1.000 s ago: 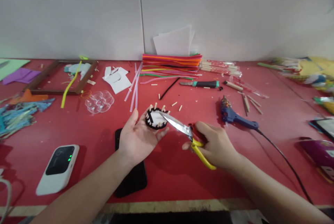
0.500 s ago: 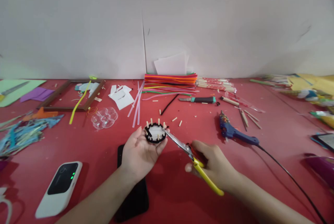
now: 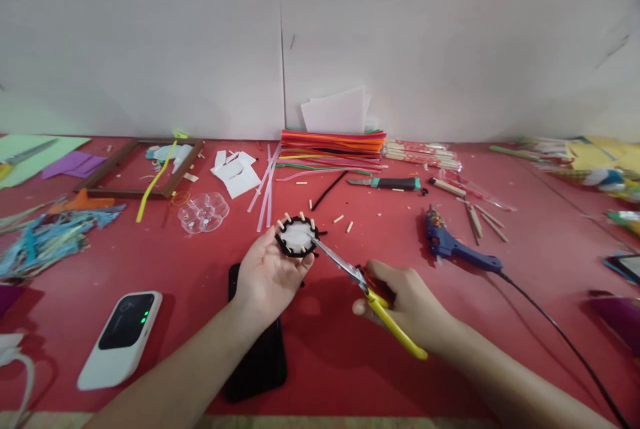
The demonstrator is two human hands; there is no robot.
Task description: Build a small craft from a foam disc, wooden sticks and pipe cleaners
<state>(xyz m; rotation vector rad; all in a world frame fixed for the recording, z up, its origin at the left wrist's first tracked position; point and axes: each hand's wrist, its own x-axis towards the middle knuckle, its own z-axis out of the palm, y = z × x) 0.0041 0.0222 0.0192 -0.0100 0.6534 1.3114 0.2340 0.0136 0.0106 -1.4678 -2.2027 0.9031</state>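
Note:
Held in my left hand [image 3: 270, 275] is a small round white base [image 3: 297, 237] with short wooden pegs round its rim and black pipe cleaner wound along them. The fingers cup it from below, thumb at its near right side. My right hand [image 3: 405, 309] grips yellow-handled scissors [image 3: 345, 267] by the handles. Their blades point up and left, and the tips overlap the right rim of the round piece. A black end of pipe cleaner sticks out there. Whether the blades touch it I cannot tell.
A black phone [image 3: 257, 365] lies under my left wrist, a white device [image 3: 120, 342] to its left. Right of my hands is a blue glue gun [image 3: 457, 249] with its cord. Behind are a cutter knife [image 3: 395, 183], bundled pipe cleaners [image 3: 333, 147] and a wooden frame [image 3: 120, 193].
The camera view has tilted, so the table sits higher and its front edge shows. The round piece is tipped differently in my left hand, and a black scrap now shows below that hand.

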